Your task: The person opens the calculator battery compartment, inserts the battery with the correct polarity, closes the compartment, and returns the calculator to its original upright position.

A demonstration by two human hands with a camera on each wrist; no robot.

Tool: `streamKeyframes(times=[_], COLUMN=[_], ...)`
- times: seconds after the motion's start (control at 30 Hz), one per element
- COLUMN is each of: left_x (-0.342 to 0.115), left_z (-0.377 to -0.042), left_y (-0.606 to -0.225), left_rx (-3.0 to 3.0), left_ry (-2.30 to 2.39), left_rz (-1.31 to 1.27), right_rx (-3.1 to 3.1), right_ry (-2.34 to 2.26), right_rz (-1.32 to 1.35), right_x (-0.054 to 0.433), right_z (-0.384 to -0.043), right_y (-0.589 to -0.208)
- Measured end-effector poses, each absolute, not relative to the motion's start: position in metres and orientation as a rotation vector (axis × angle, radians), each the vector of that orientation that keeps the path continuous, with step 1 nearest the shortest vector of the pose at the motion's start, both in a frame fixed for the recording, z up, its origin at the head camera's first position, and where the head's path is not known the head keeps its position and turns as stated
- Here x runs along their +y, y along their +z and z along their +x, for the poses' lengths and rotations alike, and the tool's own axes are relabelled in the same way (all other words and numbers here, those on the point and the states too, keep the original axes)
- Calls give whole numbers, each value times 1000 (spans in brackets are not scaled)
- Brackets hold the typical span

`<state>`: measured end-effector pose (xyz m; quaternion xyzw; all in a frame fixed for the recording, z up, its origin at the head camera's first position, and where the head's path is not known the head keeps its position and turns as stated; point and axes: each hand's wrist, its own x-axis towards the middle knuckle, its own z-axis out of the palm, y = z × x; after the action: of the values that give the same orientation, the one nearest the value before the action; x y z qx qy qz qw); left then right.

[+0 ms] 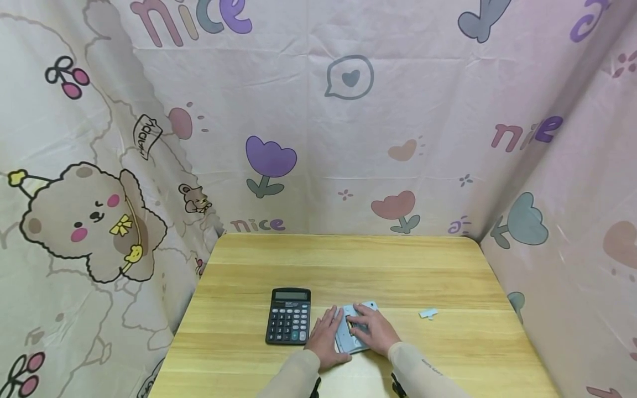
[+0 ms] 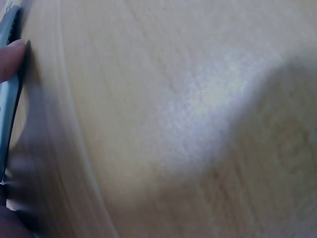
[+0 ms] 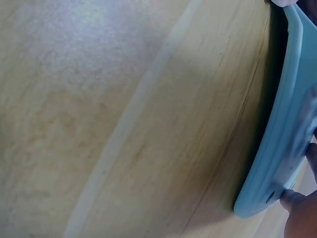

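A light blue calculator lies face down on the table, a dark slot with a small yellowish battery in its back. My left hand holds it at the near left corner, fingers along the left side and thumb at the near edge. Over the slot bends my right hand, its fingertips on the casing and beside the battery; whether they pinch it is hidden. The right wrist view shows the casing's side and a fingertip near its corner. In the left wrist view a thumb touches the edge.
To the left of my hands a black calculator lies face up. A small light blue cover piece lies to the right. The wooden table is bordered by printed curtains at the back and both sides.
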<state>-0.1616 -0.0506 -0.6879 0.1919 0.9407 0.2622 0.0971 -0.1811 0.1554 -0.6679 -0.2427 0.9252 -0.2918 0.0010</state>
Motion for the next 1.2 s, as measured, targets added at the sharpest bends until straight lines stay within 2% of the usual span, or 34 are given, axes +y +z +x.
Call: streamKeyframes(times=[0.73,1.2], left_x=[-49,-52], left_z=[-160,-162], left_y=[-688,-690], left_rx=[2786,2788], left_ry=[769,796], left_rz=[561,571], right_rx=[2910,2967], right_ry=[-923,-1027], right_rz=[-744,-485], right_x=[156,174], right_z=[-176,-179], right_y=[-663,-657])
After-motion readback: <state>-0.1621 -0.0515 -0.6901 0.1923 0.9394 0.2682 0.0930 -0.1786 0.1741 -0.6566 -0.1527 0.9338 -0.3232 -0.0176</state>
